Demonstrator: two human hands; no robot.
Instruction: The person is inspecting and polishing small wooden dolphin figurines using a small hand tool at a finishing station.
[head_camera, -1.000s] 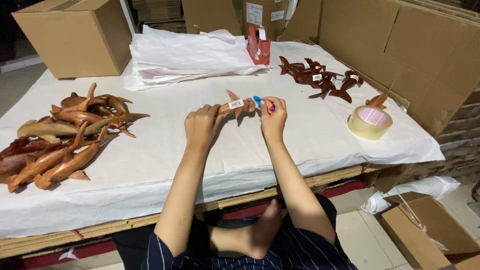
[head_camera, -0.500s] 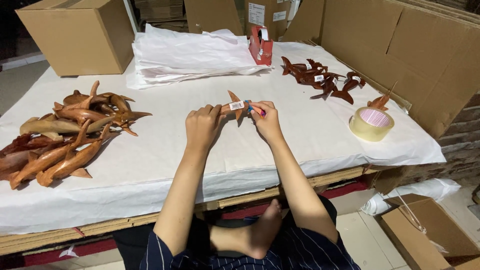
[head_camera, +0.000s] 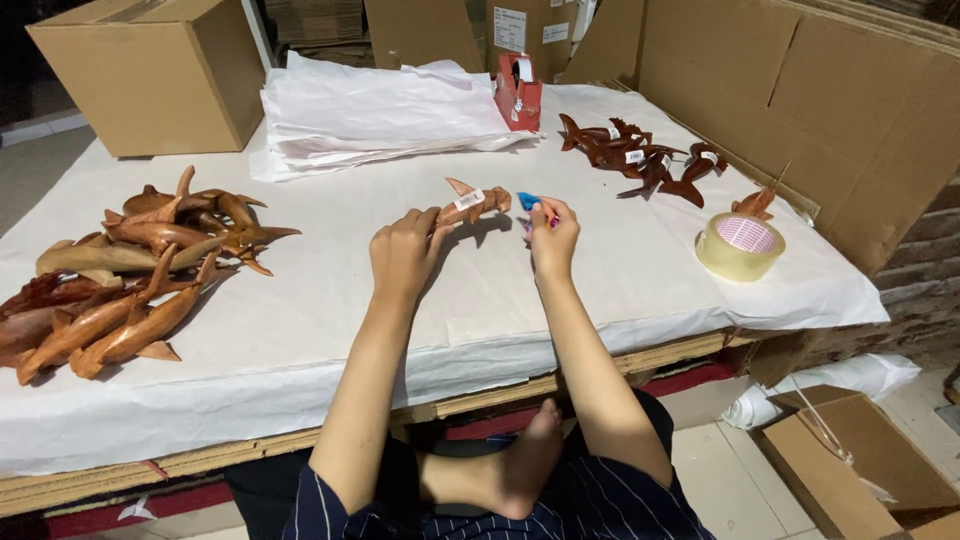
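Holding centre frame | left hand (head_camera: 402, 252) grips wooden dolphin (head_camera: 472, 204) just above the table (head_camera: 620, 270) | right hand (head_camera: 553, 232) pinches small blue tool (head_camera: 528, 201) | risk, I judge: dolphin slipping from that tail-end grip, tool marking the wood.

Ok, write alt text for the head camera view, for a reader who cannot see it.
A person's left hand holds a small wooden fish carving above a paper-covered table while the right hand grips a blue pen beside it. A heap of carvings lies to the left, a darker group and a tape roll to the right.
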